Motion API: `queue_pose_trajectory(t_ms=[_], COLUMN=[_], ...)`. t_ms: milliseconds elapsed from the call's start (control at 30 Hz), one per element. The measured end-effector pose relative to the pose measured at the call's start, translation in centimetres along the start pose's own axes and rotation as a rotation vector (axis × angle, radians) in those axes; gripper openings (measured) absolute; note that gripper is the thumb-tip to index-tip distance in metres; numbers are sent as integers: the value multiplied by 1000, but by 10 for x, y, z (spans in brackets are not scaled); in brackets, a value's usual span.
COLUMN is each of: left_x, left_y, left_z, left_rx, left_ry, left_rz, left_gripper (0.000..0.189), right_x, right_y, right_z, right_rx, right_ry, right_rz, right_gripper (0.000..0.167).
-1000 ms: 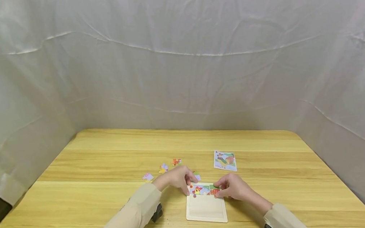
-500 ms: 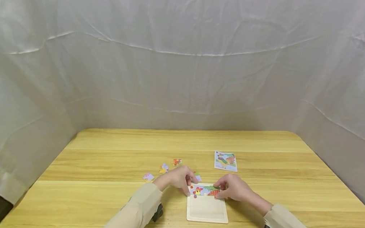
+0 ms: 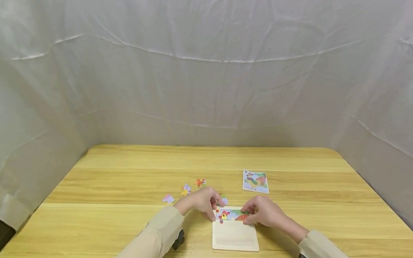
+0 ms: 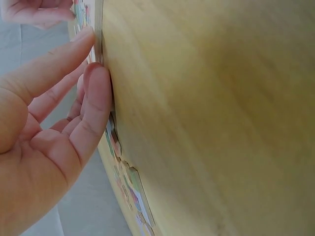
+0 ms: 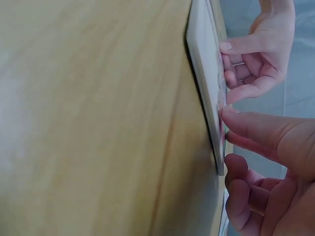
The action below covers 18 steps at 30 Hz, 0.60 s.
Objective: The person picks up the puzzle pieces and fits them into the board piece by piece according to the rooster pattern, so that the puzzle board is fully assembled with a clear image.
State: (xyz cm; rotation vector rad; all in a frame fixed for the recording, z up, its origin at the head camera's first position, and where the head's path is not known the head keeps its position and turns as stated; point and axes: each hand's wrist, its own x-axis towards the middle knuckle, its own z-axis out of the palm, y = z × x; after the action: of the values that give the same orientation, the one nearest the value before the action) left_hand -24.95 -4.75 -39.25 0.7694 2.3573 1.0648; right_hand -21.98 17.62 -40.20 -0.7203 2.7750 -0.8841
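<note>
A pale wooden puzzle tray (image 3: 235,238) lies on the table, with a row of joined pieces along its far side. That row shows a red-combed chicken (image 3: 223,215) at the left. My right hand (image 3: 267,212) pinches a green and red puzzle piece (image 3: 241,217) at the row's right end, thumb on the near side and index finger on the far side. My left hand (image 3: 202,201) holds the tray's far left corner; in the left wrist view its thumb (image 4: 81,42) rests at the tray's edge. Fingertips hide parts of the row.
Loose puzzle pieces lie beyond the left hand: a pink and lilac one (image 3: 168,199), a yellow and lilac one (image 3: 186,189), an orange-red one (image 3: 201,182) and a green and lilac one (image 3: 224,201). A picture card (image 3: 255,181) lies behind the tray.
The narrow gap beside the right-hand piece has closed, as that piece shifted slightly left against the row. Both hands keep nearly the same places.
</note>
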Motion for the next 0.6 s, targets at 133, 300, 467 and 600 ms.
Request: queue_pose_trajectory(t_ms=[133, 300, 467, 600], left_x=[0, 0, 0, 0], left_y=[1, 1, 1, 1], left_z=[0, 0, 0, 1], left_rx=[-16, -7, 9, -3], left_ry=[2, 1, 0, 1], left_rz=[-16, -17, -14, -23], left_gripper=[35, 35, 35, 36], right_x=[1, 2, 0, -1], right_y=[1, 1, 5, 9], right_z=[0, 0, 0, 1], right_rx=[2, 11, 30, 128], right_ry=[-10, -26, -27, -43], right_rz=[-17, -4, -22, -54], right_gripper=[23, 22, 21, 25])
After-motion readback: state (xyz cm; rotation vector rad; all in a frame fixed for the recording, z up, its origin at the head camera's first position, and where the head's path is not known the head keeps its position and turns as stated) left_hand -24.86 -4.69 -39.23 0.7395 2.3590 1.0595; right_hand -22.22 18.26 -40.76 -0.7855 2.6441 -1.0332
